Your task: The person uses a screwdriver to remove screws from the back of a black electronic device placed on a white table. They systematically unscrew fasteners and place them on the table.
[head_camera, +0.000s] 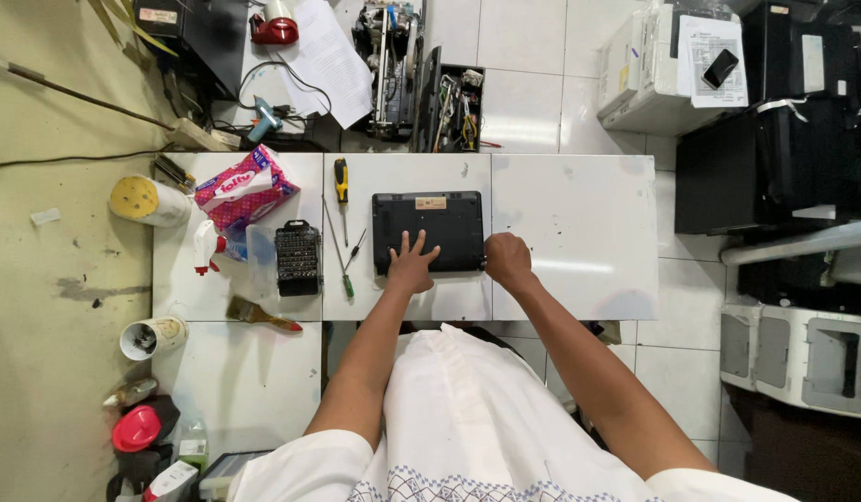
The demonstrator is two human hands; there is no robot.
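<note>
Small black laptop (428, 231), lid shut, matte and rectangular with a tan sticker near its far edge, lying flat at the middle of the frame on a white worktop (579, 223). Left hand (412, 265) pressed flat on the near part of the lid, fingers spread open. Right hand (508, 261) curled at the laptop's near right corner, touching the edge; hard to tell whether gripping it. Hands near each other, not touching.

Just left of the laptop: a yellow-handled screwdriver (341, 186), a thinner green-handled one (347, 271), then a black case of bits (298, 257). Further left, a clear spray bottle (207, 249) with red trigger, a pink soft pack of tissues (245, 189), a wooden-handled brush (260, 314).

Worktop smooth, glossy, scuffed with dark specks, made of joined panels. White tiled floor (523, 84) beyond, upper middle. Worn beige floor (49, 307) with stains at left. Grey and black printers (802, 358) stacked along the right edge.
</note>
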